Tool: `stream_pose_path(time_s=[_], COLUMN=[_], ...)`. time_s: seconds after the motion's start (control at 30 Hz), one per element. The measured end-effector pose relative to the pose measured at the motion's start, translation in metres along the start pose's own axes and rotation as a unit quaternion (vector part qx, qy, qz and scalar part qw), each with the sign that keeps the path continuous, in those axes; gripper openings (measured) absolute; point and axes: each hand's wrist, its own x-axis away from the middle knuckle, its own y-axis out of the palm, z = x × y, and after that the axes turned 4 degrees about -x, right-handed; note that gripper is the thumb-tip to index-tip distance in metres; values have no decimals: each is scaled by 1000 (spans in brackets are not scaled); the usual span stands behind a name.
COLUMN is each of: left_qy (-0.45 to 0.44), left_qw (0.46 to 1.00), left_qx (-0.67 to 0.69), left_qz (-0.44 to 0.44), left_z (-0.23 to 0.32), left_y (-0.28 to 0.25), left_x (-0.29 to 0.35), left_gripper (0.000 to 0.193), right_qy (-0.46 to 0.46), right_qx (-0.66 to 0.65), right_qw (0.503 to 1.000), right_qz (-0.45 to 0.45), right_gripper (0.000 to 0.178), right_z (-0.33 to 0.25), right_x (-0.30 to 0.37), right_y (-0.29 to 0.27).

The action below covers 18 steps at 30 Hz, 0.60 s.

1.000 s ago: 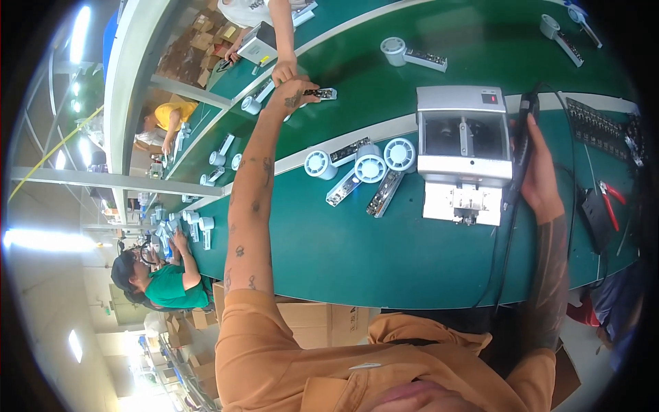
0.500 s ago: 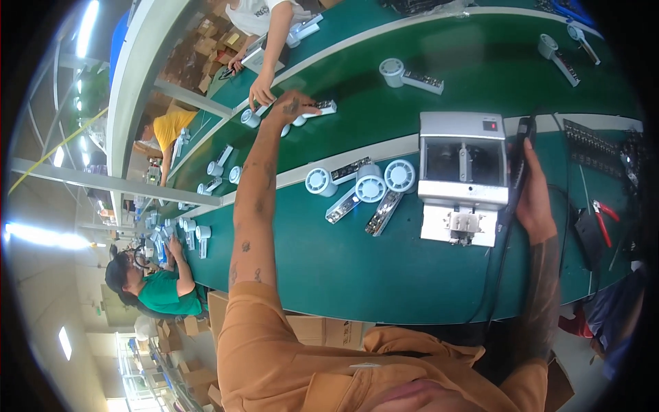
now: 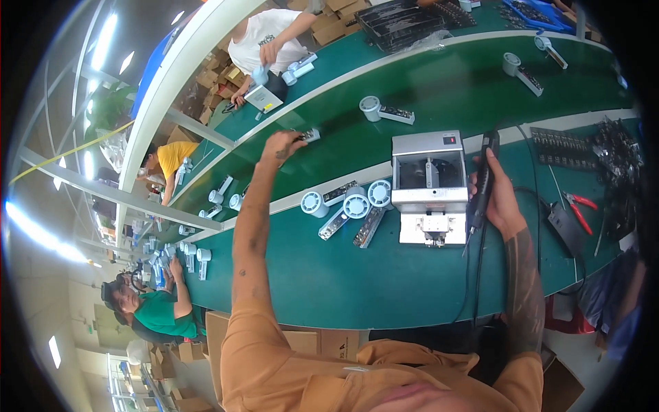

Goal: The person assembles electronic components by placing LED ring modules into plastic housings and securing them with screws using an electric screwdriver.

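Left hand (image 3: 281, 147) pinched pale unit (image 3: 313, 135) — seemed light, stiff; board (image 3: 307, 136) fragile, casing (image 3: 316, 134) beyond grip safer. Right hand (image 3: 501, 196) clasped black tool (image 3: 484, 182).

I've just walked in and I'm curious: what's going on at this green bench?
A person's left hand grasps a pale-blue housing with exposed circuitry, over the glossy green strip. Their right hand holds a black, stick-shaped tool beside a boxy silver metal machine. Left of that machine, three pale-blue units with round, vented heads lie clustered on the green bench.
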Motion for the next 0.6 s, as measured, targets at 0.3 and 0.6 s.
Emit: stream_pose_path(time_s=[0.3, 0.6], left_qy=[92, 125], left_qw=[990, 973], left_qx=[108, 147], left_qz=[26, -126], left_z=[215, 349], left_y=[-193, -116], left_x=[111, 148], left_gripper=[32, 29], right_qy=[-8, -30], right_qx=[17, 70], right_qw=[999, 997], right_qz=[-27, 20], right_gripper=[48, 44], right_z=[-5, 3], right_x=[-10, -27], right_y=[-10, -22])
